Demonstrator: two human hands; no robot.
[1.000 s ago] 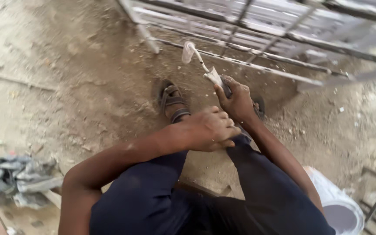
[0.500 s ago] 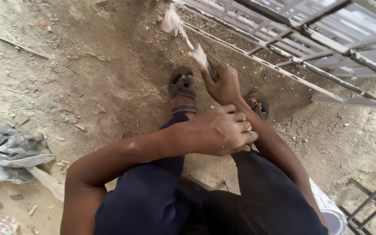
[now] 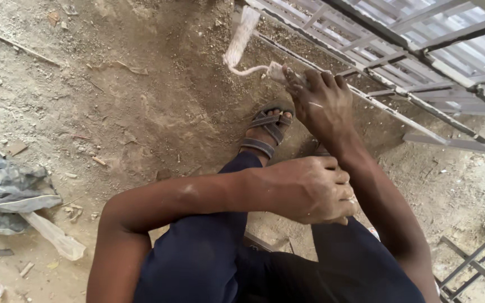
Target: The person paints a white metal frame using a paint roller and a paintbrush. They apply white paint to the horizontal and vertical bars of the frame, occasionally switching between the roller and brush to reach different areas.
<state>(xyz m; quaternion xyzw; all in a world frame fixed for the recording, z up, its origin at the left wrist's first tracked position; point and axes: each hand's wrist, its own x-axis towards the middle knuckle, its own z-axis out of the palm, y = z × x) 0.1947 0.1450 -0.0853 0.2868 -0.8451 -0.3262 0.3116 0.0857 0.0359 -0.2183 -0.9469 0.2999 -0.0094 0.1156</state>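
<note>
My right hand (image 3: 324, 104) is stretched forward and grips the handle of a small paint roller (image 3: 241, 36) with a pale, worn sleeve. The roller's sleeve lies near the lower bar of a grey metal grille (image 3: 388, 62) that rests on the dirt ground. My left hand (image 3: 310, 191) is laid across my right forearm, fingers curled, holding nothing that I can see. My left foot in a grey strapped sandal (image 3: 268, 132) stands on the soil just below my right hand. Dark blue trousers cover my knees at the bottom.
Crumpled grey cloth and plastic (image 3: 7, 191) lie at the left edge. Sticks and stone chips are scattered over the sandy ground (image 3: 113, 112). Another metal frame (image 3: 472, 264) shows at the bottom right.
My right hand has carried the roller further forward and up toward the grille's bar. The view has tilted, so the grille and cloth sit lower in frame. My left hand stays on the forearm.
</note>
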